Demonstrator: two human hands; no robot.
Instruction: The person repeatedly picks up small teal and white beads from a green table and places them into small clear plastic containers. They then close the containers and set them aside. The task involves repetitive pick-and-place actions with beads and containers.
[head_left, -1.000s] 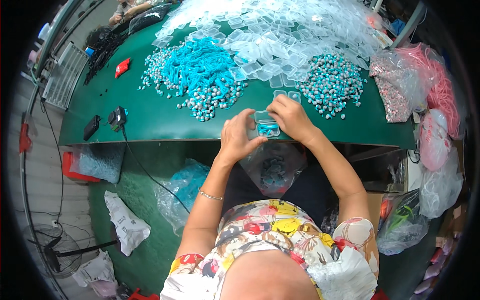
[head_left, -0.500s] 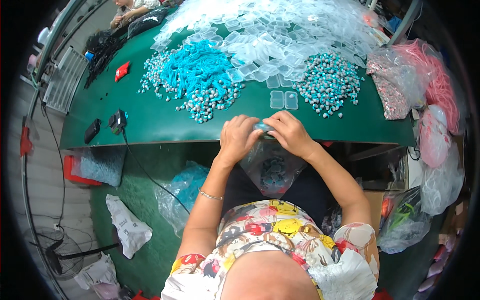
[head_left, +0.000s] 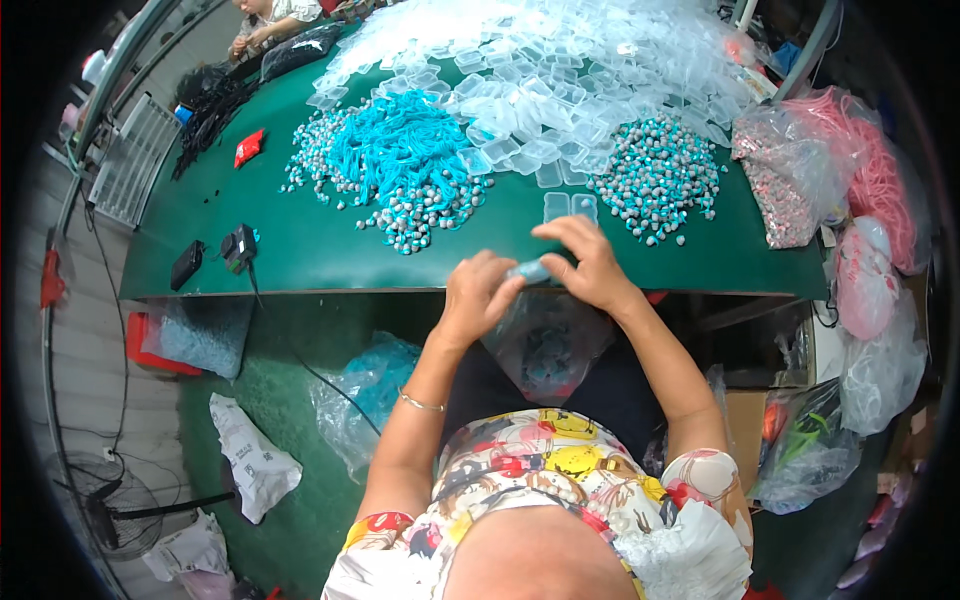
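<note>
My left hand (head_left: 478,296) pinches one end of a small clear plastic box (head_left: 528,272) with something blue inside, above the table's front edge. My right hand (head_left: 594,268) is at the box's other end, its thumb close to or touching it and its fingers spread away. An open clear box (head_left: 557,207) lies on the table just beyond my right fingers, its two halves side by side. Further off to the left is a heap of turquoise cords (head_left: 400,140) among grey-and-blue beads (head_left: 408,232). More such beads (head_left: 655,180) are piled to the right.
Many clear boxes (head_left: 540,90) cover the far side of the green table (head_left: 330,250). Bagged pink cords (head_left: 870,160) stand at the right edge. A small black device (head_left: 238,246) with a cable sits at left. An open plastic bag (head_left: 550,345) hangs over my lap. Another person (head_left: 270,25) sits far left.
My right hand's fingers have lifted and spread away from the box, which both hands pinched before. The box now tilts up to the right and has come slightly nearer to me.
</note>
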